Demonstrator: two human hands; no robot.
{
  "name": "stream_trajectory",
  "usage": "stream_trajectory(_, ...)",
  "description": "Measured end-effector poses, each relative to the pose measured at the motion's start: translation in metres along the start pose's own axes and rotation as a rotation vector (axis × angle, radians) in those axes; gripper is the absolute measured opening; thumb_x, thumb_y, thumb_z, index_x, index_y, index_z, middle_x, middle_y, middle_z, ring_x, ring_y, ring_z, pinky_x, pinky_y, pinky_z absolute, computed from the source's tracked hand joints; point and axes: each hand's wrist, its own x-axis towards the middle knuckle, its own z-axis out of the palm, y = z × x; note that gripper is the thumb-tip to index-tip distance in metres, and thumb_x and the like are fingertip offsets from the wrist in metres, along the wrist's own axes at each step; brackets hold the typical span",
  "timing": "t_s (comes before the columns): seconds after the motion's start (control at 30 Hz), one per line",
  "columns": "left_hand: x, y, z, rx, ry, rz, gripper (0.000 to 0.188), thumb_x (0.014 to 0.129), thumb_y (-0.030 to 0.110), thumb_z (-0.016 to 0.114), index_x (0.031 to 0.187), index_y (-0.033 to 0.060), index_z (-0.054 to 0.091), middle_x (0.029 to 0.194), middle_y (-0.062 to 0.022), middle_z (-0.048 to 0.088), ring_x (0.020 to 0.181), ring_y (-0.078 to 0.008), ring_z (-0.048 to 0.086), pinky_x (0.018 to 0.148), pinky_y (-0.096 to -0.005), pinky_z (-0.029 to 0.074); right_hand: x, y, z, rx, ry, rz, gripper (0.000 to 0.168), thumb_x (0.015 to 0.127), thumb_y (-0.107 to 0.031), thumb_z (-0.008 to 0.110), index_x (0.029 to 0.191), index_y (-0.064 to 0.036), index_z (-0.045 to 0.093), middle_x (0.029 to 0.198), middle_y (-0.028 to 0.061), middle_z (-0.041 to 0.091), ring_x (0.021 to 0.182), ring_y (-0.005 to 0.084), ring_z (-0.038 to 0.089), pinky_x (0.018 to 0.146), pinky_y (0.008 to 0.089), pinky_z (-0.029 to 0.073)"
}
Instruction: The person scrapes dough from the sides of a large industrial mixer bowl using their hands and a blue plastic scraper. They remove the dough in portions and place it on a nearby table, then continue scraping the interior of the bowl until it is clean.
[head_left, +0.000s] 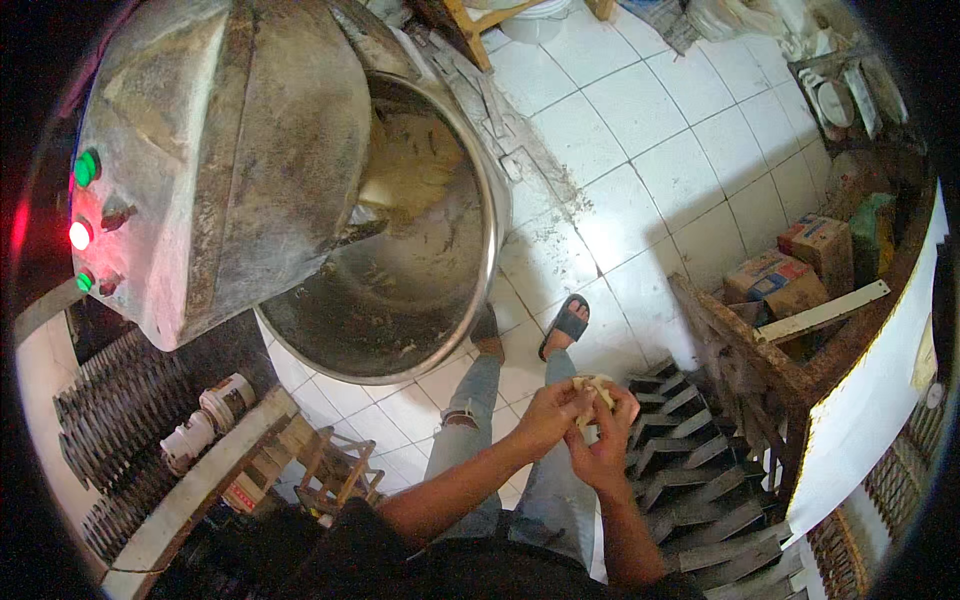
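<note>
A small pale lump of dough (596, 391) is held up in front of my legs between both hands. My left hand (553, 414) pinches it from the left, and my right hand (604, 441) grips it from the right and below. Fingers cover part of the lump. Ahead and to the left stands a large dough mixer with a worn metal head (277, 135) over a round steel bowl (491, 247). A mass of dough (412, 169) sits inside near the far side, partly hidden by the head. My hands are apart from the bowl.
The mixer has green buttons (86, 168) and a lit red lamp (79, 235). Stacked dark metal trays (697, 465) stand close on my right, beside a wooden-edged shelf (742, 345) holding cardboard boxes (772, 281). White tubs (225, 397) and a wooden stool (341, 469) are at left.
</note>
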Motion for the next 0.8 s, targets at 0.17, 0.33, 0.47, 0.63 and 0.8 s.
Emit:
stream_trajectory(0.17, -0.034, 0.033, -0.066, 0.029, 0.105, 0.15, 0.024, 0.098, 0.009, 0.07, 0.118, -0.0014, 0.064, 0.107, -0.0074, 0.07, 0.099, -0.0137, 0.066, 0.087, -0.0282, 0.054, 0.008, -0.061, 0.02, 0.593, 0.098, -0.083, 0.06, 0.084, -0.021, 0.077, 0.136, 0.0, 0.059, 0.139, 0.0225, 0.051, 0.133, 0.0379, 0.049, 0.102, 0.0494, 0.048)
stream_trajectory(0.33, -0.079, 0.103, -0.139, 0.079, 0.137, 0.378, 0.024, 0.102, 0.006, 0.057, 0.125, 0.0017, 0.057, 0.116, -0.0138, 0.066, 0.108, -0.0235, 0.067, 0.089, -0.0387, 0.058, 0.025, -0.105, 0.013, 0.836, 0.57, 0.116, 0.04, 0.094, -0.015, 0.068, 0.129, 0.002, 0.06, 0.115, 0.0093, 0.064, 0.1, 0.018, 0.063, 0.083, 0.0297, 0.053)
stream_trajectory(0.47, -0.068, 0.148, -0.173, 0.048, 0.216, 0.552, 0.03, 0.108, 0.014, 0.049, 0.135, 0.0034, 0.051, 0.132, -0.0162, 0.061, 0.12, -0.0277, 0.064, 0.099, -0.0448, 0.056, 0.033, -0.091, 0.021, 0.74, 0.62, 0.134, 0.021, 0.095, -0.01, 0.067, 0.115, -0.002, 0.065, 0.111, 0.007, 0.069, 0.093, 0.0139, 0.063, 0.077, 0.0277, 0.052)
stream_trajectory(0.63, 0.071, 0.16, -0.227, 0.169, 0.417, 0.472, 0.039, 0.102, 0.022, 0.065, 0.137, 0.0069, 0.056, 0.132, -0.0106, 0.063, 0.116, -0.0257, 0.064, 0.094, -0.0395, 0.054, 0.03, -0.088, 0.074, 0.795, 0.167, 0.123, 0.018, 0.095, 0.003, 0.066, 0.112, -0.001, 0.064, 0.114, 0.0068, 0.067, 0.102, 0.0142, 0.063, 0.091, 0.0314, 0.052)
stream_trajectory(0.8, 0.231, 0.172, -0.312, 1.26, 0.987, 0.796, 0.051, 0.089, 0.015, 0.064, 0.136, -0.0014, 0.056, 0.132, -0.0259, 0.062, 0.123, -0.0437, 0.058, 0.107, -0.0487, 0.044, 0.026, -0.058, 0.108, 0.894, 0.144, 0.344, 0.025, 0.094, 0.006, 0.065, 0.118, 0.0, 0.063, 0.116, 0.0095, 0.068, 0.106, 0.0178, 0.064, 0.094, 0.0336, 0.052)
